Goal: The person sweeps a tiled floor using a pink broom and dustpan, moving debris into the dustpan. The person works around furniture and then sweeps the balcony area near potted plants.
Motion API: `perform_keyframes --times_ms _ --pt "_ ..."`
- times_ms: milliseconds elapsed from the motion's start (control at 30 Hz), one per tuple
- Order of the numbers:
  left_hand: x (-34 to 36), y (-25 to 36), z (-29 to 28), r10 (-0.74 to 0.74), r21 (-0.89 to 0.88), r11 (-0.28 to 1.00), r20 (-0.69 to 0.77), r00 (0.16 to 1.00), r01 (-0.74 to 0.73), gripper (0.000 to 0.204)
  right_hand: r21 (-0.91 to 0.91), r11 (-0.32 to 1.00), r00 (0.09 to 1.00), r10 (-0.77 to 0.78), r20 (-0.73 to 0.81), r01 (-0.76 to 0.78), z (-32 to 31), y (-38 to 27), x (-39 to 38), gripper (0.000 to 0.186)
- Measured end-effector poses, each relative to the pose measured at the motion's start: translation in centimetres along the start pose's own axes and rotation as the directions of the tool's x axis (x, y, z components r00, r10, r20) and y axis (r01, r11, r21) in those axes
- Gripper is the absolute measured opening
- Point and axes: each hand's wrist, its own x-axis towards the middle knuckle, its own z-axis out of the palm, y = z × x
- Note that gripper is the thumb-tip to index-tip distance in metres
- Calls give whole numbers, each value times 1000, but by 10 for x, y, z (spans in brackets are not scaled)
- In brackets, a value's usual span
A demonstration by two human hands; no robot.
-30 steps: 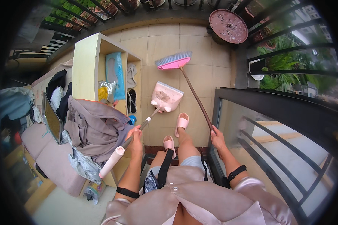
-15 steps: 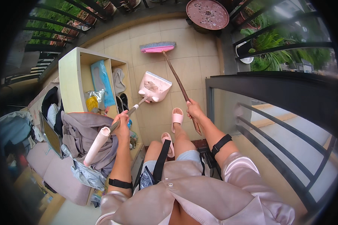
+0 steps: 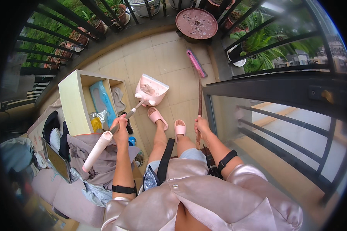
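Note:
My left hand [image 3: 120,127] is wrapped round the long handle of a pink dustpan [image 3: 152,91], whose pale grip sticks out toward me on the left. The dustpan rests on the floor tiles with some dirt in it. In my right hand [image 3: 201,126] is the brown stick of a broom [image 3: 199,91]. Its pink head with grey bristles [image 3: 196,63] lies at the far right, close to the low wall and turned lengthwise away from me. My pink slippers stand on the tiles just short of the dustpan.
A wooden cabinet [image 3: 70,97] holding bags and cloths stands at the left, with a heap of clothes [image 3: 92,154] nearer me. A round pink-red basin [image 3: 196,24] sits at the far corner. Black railings with potted plants run round the edge; a dark door frame [image 3: 281,90] is at right.
The broom head has swung right, from crosswise beyond the dustpan to the wall, with its stick now more upright in view. My left foot has stepped forward beside the dustpan.

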Motion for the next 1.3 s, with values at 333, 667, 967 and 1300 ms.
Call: perform_keyframes --times_ms 333,667,967,1300 --pt "68 9 -7 -107 146 985 80 991 94 20 491 787 857 92 506 -374 71 -32 -34 30" --pt "110 4 -16 -4 199 980 146 989 -26 20 494 793 931 344 120 -357 125 -40 -79 32" --pt "129 10 -15 90 200 973 123 988 -114 19 596 605 839 261 478 -528 256 -100 -8 25" --pt "149 27 -11 -83 123 990 71 994 74 23 521 800 945 169 281 -298 207 -141 -37 30"
